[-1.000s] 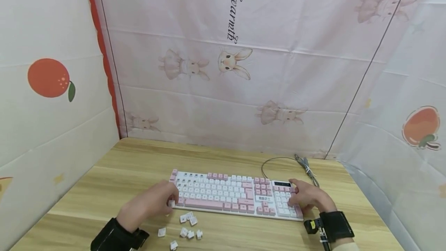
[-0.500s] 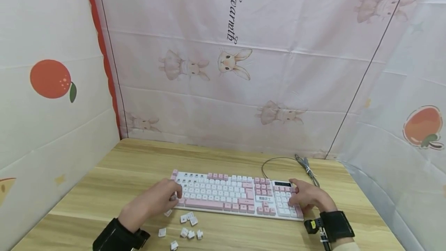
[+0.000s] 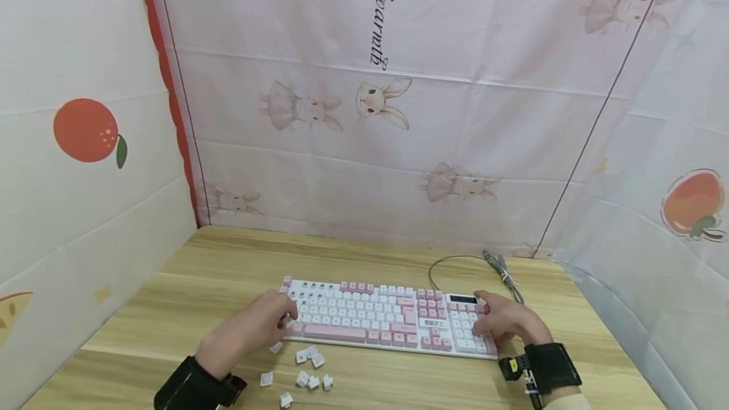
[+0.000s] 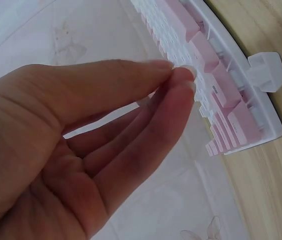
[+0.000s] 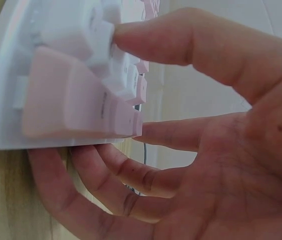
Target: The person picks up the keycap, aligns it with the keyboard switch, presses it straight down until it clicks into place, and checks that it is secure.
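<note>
A pink and white keyboard lies on the wooden table. My left hand is over its left end, thumb and fingertips brought together in a pinch. Something small and white, seemingly a keycap, shows at those fingertips, mostly hidden by them. Several switches at the keyboard's upper left stand bare. At the right end my right hand grips the keyboard. In the right wrist view its thumb rests on the white number keys, while other fingers reach under the edge. Several loose white keycaps lie in front of the keyboard.
The grey cable lies bundled behind the keyboard's right end. Printed cloth walls enclose the table at the back and both sides. A black strap with a small camera sits on the right wrist.
My left hand has shifted slightly up and right, from the keyboard's lower-left corner onto its left keys. A loose keycap beneath that hand has come into view. The right hand keeps its place.
</note>
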The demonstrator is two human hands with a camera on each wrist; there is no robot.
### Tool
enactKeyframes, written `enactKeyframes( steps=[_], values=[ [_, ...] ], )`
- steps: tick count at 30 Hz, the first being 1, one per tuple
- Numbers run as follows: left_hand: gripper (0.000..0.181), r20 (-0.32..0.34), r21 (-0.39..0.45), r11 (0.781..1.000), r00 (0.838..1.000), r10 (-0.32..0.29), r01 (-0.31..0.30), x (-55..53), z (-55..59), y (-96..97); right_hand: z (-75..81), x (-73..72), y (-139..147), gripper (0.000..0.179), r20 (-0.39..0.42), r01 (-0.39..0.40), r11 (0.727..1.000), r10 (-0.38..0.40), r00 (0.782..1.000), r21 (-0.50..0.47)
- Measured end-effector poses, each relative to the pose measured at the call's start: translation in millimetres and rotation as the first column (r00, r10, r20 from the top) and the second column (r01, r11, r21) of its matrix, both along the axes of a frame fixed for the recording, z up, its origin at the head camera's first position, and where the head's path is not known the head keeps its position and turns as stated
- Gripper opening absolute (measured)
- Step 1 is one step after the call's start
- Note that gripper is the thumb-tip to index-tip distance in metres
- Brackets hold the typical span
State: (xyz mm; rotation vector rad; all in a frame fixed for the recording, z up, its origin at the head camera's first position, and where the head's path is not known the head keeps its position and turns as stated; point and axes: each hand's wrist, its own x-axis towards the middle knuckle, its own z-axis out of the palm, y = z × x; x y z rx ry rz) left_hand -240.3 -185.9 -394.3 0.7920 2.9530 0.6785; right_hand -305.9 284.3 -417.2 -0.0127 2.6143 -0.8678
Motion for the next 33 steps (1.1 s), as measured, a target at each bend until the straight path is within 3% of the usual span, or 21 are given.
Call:
enactKeyframes(
  steps=[5,11,15,27,33],
  values=[
    [0.011,0.008,0.005,1.000,1.000,0.005,-0.006,-0.3,-0.4,-0.4,0.1,0.1,-0.3,0.092,-0.001,0.001,1.000,-0.001,1.000,-0.007],
    [0.017,0.030,0.000,0.999,0.999,0.038,-0.038,1.2,-0.3,0.7,-0.8,-0.6,0.0,0.092,0.007,0.001,1.000,-0.001,1.000,-0.007],
    [0.009,0.037,0.014,0.999,0.999,0.032,-0.033,0.8,0.3,0.5,-1.2,-0.9,0.4,0.092,0.009,0.002,1.000,-0.002,1.000,-0.006],
    [0.009,-0.022,0.033,0.999,0.999,0.024,-0.023,-0.8,-1.6,-1.8,-1.2,-1.2,0.1,0.092,0.013,0.004,1.000,-0.004,1.000,-0.006],
    [0.007,-0.013,0.049,0.999,1.000,0.018,-0.017,-1.6,-1.3,-3.3,-1.0,-0.6,0.1,0.092,0.011,0.000,1.000,0.000,1.000,-0.008]
  ],
)
